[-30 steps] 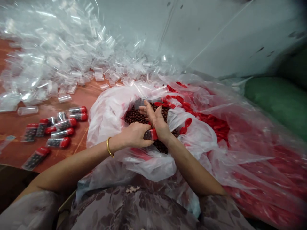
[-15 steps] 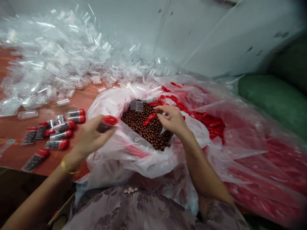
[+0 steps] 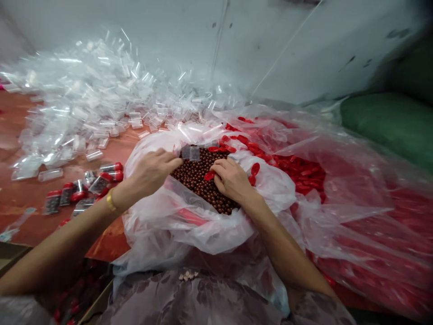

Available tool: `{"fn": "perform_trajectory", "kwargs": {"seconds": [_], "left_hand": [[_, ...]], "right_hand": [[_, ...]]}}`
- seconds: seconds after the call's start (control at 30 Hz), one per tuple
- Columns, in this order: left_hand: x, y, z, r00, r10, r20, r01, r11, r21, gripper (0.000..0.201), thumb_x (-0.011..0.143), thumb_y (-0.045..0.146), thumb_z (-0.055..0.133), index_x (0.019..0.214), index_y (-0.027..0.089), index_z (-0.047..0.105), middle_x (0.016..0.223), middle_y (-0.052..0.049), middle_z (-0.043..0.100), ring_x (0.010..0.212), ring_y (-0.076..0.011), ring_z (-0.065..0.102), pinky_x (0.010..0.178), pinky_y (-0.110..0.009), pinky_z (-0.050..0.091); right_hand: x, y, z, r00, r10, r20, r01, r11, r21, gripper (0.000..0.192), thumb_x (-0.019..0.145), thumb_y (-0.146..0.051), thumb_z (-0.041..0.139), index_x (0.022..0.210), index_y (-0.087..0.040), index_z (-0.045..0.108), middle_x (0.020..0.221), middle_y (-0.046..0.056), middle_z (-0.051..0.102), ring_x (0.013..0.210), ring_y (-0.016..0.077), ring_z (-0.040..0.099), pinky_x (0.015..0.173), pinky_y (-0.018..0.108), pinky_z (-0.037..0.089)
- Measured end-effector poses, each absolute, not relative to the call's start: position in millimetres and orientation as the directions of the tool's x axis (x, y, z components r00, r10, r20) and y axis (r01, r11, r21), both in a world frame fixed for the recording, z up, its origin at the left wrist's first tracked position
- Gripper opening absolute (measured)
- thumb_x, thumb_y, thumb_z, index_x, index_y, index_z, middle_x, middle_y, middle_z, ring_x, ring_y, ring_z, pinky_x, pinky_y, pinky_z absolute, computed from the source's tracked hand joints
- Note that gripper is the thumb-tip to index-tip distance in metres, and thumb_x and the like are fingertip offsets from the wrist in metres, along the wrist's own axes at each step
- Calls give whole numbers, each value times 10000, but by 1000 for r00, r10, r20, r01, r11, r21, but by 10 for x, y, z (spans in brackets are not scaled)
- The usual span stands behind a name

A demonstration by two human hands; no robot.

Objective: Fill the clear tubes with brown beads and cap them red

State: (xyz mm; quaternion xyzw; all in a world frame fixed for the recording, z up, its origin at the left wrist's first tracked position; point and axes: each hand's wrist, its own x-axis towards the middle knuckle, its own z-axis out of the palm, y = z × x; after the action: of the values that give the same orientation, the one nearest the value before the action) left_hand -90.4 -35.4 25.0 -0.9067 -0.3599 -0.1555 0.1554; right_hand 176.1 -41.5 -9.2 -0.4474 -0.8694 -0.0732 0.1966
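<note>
Brown beads (image 3: 211, 196) fill a white plastic bag (image 3: 203, 230) turned open in front of me. My left hand (image 3: 154, 169) is over the bag's left rim with bent fingers, its fingertips close to the clear plastic tubes (image 3: 191, 153) lying on the beads. I see nothing held in it, though its palm side is hidden. My right hand (image 3: 232, 178) rests low over the beads, fingers closed on a red flip cap (image 3: 209, 175); part of that cap is hidden by the fingers. Other red caps (image 3: 223, 148) lie at the beads' far edge.
A large heap of clear tubes (image 3: 91, 90) covers the back left of the table (image 3: 111, 239). Several filled, red-capped tubes (image 3: 99, 184) lie left of the bag. On the right, a big clear bag (image 3: 358, 216) holds many red caps. A box (image 3: 91, 302) stands below the table edge.
My left hand has let go of a red-capped tube at the left and moved right to the beads. My right hand has come down and closed on the red cap.
</note>
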Motion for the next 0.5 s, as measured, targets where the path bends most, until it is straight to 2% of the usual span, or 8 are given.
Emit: {"fn": "perform_trajectory", "kwargs": {"seconds": [0.07, 0.13, 0.2, 0.3, 0.4, 0.5], "left_hand": [[-611, -56, 218, 810, 508, 293, 572, -793, -207, 251, 917, 135, 423, 1055, 177, 629, 1096, -94, 661, 913, -204, 566, 750, -322, 403], [-408, 251, 164, 867, 445, 226, 491, -841, -228, 204, 893, 133, 473, 999, 177, 642, 1071, -96, 664, 912, -210, 553, 754, -333, 376], [-278, 496, 124, 891, 420, 171, 451, -859, -242, 157, 873, 136, 510, 933, 178, 649, 966, -86, 682, 876, -207, 546, 755, -336, 351], [-185, 621, 147, 895, 423, 142, 446, -856, -261, 130, 880, 195, 526, 903, 172, 652, 837, -75, 688, 826, -201, 550, 743, -330, 334], [-202, 450, 234, 885, 455, 94, 462, -839, -288, 172, 876, 241, 522, 862, 149, 667, 786, -86, 688, 757, -195, 570, 697, -329, 343], [-268, 169, 262, 856, 510, -84, 467, -832, -300, 189, 807, 123, 519, 694, 137, 670, 665, -86, 674, 596, -172, 560, 580, -313, 324]], "right_hand": [[1813, -504, -116, -432, 718, 546, 778, 603, -178, 132, 795, -108, 525, 856, -180, 618, 924, 96, 677, 864, 231, 556, 813, 378, 448], [1863, -567, -158, -297, 724, 623, 742, 586, -327, 65, 811, -163, 546, 824, -205, 594, 849, 71, 675, 836, 223, 584, 796, 379, 467], [1913, -592, -214, -123, 780, 614, 687, 514, -514, 39, 841, -249, 565, 827, -219, 586, 822, 48, 673, 784, 202, 604, 750, 367, 484], [1987, -576, -294, 114, 870, 479, 514, 361, -778, 141, 852, -362, 574, 880, -224, 562, 807, 18, 677, 691, 166, 617, 656, 327, 496], [2038, -548, -326, 192, 908, 372, 379, 281, -882, 201, 840, -414, 575, 905, -226, 543, 733, -11, 649, 590, 136, 585, 553, 279, 467], [2049, -550, -310, 193, 915, 355, 364, 269, -892, 216, 825, -421, 592, 904, -223, 562, 678, -32, 597, 519, 106, 519, 483, 244, 403]]}}
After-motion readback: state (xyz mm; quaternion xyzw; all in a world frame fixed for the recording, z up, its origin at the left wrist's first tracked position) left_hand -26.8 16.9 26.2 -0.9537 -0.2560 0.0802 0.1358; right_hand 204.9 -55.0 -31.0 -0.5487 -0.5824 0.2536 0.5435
